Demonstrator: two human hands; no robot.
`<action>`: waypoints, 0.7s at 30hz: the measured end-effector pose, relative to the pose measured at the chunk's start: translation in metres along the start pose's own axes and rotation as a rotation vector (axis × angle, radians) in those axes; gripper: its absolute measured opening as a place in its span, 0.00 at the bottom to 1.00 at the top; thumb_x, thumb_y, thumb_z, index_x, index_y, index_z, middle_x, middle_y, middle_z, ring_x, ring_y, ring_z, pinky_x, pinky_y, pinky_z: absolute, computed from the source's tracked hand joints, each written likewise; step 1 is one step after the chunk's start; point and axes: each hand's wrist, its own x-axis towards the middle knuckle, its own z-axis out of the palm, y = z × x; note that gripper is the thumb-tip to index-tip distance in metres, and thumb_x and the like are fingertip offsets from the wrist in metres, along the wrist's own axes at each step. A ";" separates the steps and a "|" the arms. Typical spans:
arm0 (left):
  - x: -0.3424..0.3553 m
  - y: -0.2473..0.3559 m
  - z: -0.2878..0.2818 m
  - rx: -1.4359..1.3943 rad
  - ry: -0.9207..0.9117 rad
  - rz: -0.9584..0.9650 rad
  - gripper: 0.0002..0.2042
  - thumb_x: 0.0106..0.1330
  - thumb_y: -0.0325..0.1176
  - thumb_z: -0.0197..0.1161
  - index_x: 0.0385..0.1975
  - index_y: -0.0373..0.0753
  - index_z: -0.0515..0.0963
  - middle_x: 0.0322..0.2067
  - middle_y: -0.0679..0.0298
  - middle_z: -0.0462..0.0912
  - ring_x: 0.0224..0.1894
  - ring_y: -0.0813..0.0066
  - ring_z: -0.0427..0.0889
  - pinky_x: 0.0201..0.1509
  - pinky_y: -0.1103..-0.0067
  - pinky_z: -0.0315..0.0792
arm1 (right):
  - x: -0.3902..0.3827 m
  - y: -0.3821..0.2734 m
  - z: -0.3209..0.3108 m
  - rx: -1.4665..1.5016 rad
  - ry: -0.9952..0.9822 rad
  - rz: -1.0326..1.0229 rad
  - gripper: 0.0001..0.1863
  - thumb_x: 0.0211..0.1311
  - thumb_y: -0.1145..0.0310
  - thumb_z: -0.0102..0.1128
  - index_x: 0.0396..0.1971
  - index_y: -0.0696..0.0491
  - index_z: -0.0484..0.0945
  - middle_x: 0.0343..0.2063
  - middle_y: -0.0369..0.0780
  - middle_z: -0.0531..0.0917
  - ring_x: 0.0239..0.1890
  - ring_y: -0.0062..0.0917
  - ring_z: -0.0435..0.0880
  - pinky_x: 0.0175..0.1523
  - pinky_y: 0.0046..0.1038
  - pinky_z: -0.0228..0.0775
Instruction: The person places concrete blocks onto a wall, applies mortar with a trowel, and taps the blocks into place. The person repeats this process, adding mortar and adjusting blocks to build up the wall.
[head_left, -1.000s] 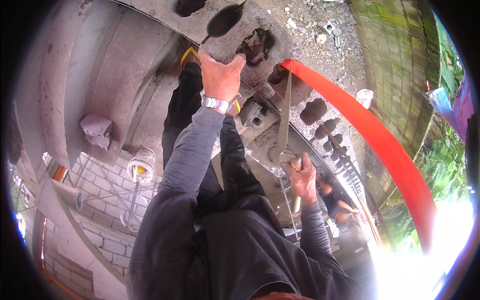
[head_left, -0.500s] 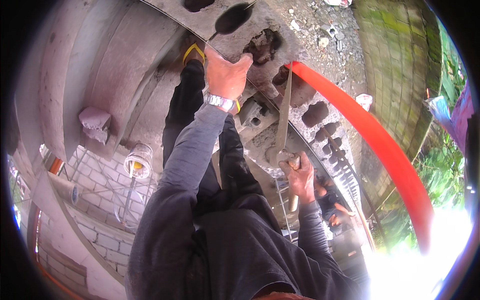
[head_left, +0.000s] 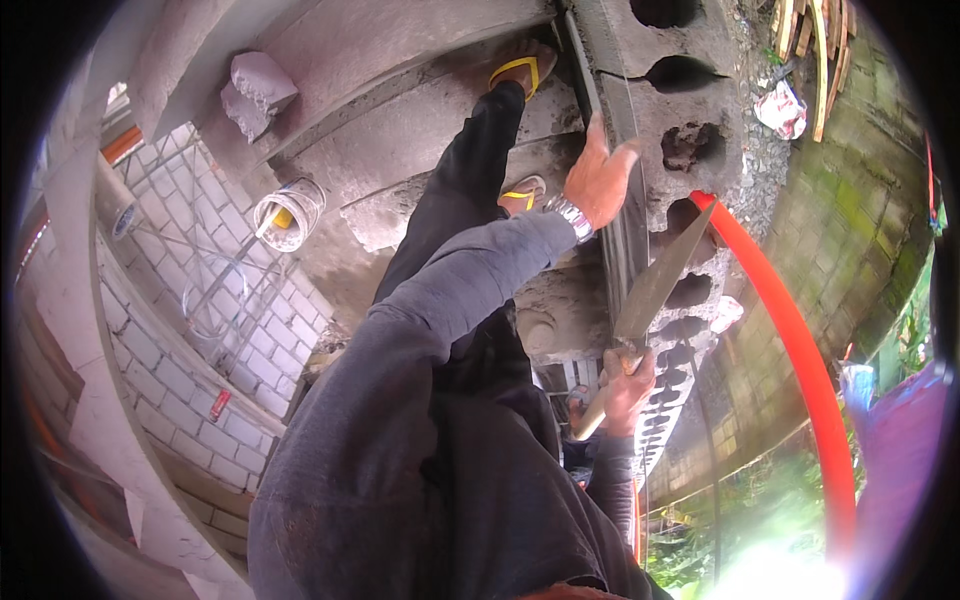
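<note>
My left hand [head_left: 602,180] rests beside the long grey metal strip [head_left: 626,255] along the hollow concrete blocks [head_left: 690,55], its fingers stretched and slightly blurred, thumb apart. My right hand [head_left: 625,395] is closed on a tool with a long, tapered steel blade [head_left: 660,275] and a pale handle. The blade's tip lies by the upper end of a red band [head_left: 780,298], over the block holes. My feet [head_left: 520,70] in yellow-strapped sandals stand on concrete steps left of the blocks.
A white bucket [head_left: 285,225] and a broken chunk [head_left: 258,93] are at the left, above white brickwork. Wooden strips [head_left: 820,55] lie at the top right beside a mossy block wall [head_left: 860,190]. Part of another person [head_left: 578,400] shows below, behind my right hand.
My view has turned, so the blocks run more upright. My left hand has left the block edge, its fingers straighter. My right hand's blade now slants further right.
</note>
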 end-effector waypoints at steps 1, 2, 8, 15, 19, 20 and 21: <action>-0.003 -0.008 0.001 0.040 -0.020 -0.005 0.25 0.73 0.36 0.54 0.63 0.23 0.66 0.66 0.31 0.65 0.69 0.42 0.68 0.73 0.65 0.63 | 0.000 0.005 0.000 -0.006 0.008 -0.020 0.16 0.57 0.71 0.73 0.41 0.57 0.76 0.27 0.35 0.81 0.25 0.18 0.77 0.32 0.26 0.72; -0.005 -0.016 0.002 0.159 -0.076 -0.045 0.23 0.72 0.33 0.51 0.62 0.23 0.67 0.65 0.31 0.66 0.68 0.40 0.69 0.72 0.63 0.65 | -0.001 0.009 0.000 -0.012 0.016 -0.039 0.16 0.57 0.71 0.73 0.40 0.57 0.76 0.26 0.36 0.81 0.24 0.18 0.77 0.32 0.26 0.72; -0.004 -0.043 -0.010 0.211 0.141 0.015 0.19 0.70 0.23 0.45 0.58 0.26 0.72 0.58 0.36 0.74 0.63 0.41 0.72 0.67 0.61 0.70 | -0.008 0.031 0.003 -0.163 -0.077 -0.001 0.17 0.55 0.69 0.74 0.39 0.57 0.76 0.28 0.40 0.83 0.29 0.22 0.80 0.37 0.30 0.75; -0.001 -0.042 -0.054 0.222 0.177 -0.140 0.19 0.74 0.27 0.44 0.60 0.28 0.72 0.57 0.41 0.76 0.61 0.47 0.75 0.67 0.65 0.69 | 0.000 0.039 0.023 -0.383 -0.133 -0.091 0.19 0.57 0.63 0.73 0.39 0.58 0.74 0.32 0.49 0.83 0.35 0.41 0.83 0.45 0.38 0.74; 0.003 -0.104 -0.040 -0.074 0.241 -0.185 0.18 0.79 0.38 0.46 0.60 0.37 0.73 0.54 0.56 0.78 0.55 0.60 0.80 0.54 0.69 0.74 | 0.010 0.056 0.032 -0.383 -0.120 -0.090 0.20 0.57 0.63 0.72 0.38 0.59 0.73 0.32 0.51 0.82 0.36 0.47 0.83 0.44 0.40 0.73; 0.002 -0.112 -0.037 -0.161 0.230 -0.209 0.18 0.78 0.40 0.46 0.61 0.39 0.73 0.54 0.59 0.77 0.55 0.63 0.80 0.54 0.69 0.73 | 0.011 0.057 0.032 -0.392 -0.118 -0.093 0.20 0.57 0.62 0.72 0.39 0.59 0.73 0.32 0.51 0.82 0.37 0.48 0.83 0.44 0.40 0.73; 0.002 -0.120 -0.037 -0.246 0.222 -0.233 0.19 0.78 0.42 0.47 0.62 0.42 0.72 0.55 0.62 0.76 0.56 0.66 0.79 0.53 0.69 0.73 | 0.011 0.058 0.034 -0.408 -0.128 -0.094 0.19 0.57 0.64 0.71 0.39 0.59 0.72 0.32 0.51 0.82 0.37 0.50 0.83 0.45 0.41 0.73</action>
